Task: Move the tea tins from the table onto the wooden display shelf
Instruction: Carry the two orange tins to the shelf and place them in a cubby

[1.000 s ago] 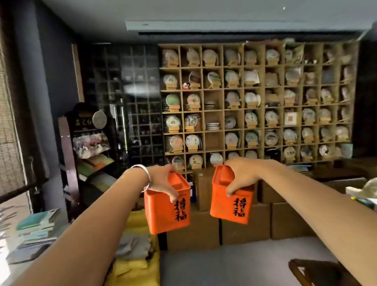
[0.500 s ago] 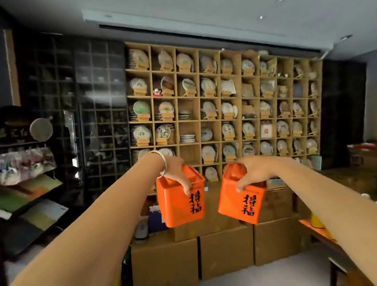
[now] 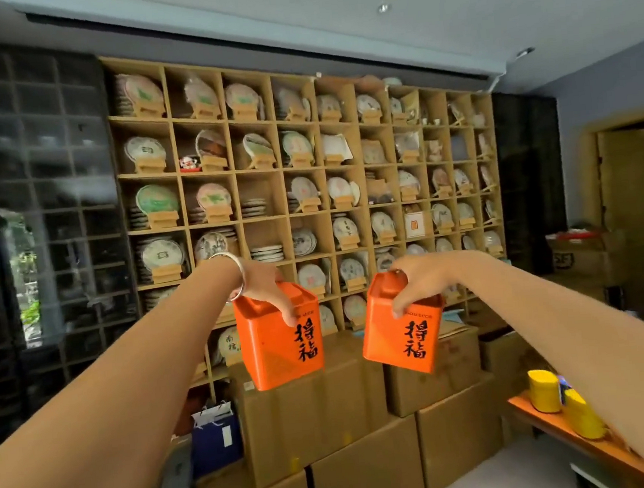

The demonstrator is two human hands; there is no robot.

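Orange metal, square-sided and printed with black characters, makes up the two tea tins that are held in the air before the wooden display shelf (image 3: 305,159). The left orange tea tin (image 3: 280,341) is gripped from above by the left hand (image 3: 266,287), whose fingers are curled over its lid and down its front face; a silver bangle (image 3: 237,270) is worn on that wrist. The right orange tea tin (image 3: 401,326) is gripped the same way by the right hand (image 3: 419,280), and it is tilted slightly. Both tins are kept apart from each other and clear of any surface, in front of the shelf's lower rows.

Most of the shelf's square compartments are filled with round paper-wrapped tea cakes (image 3: 153,202) propped on small wooden stands; low stacks of cakes are laid flat in a few compartments. Brown cardboard boxes (image 3: 339,417) are stacked below the shelf, and a dark blue paper bag (image 3: 214,436) is set beside them. Two yellow cylindrical tins (image 3: 545,391) are stood on an orange-topped table (image 3: 562,431) at the lower right.
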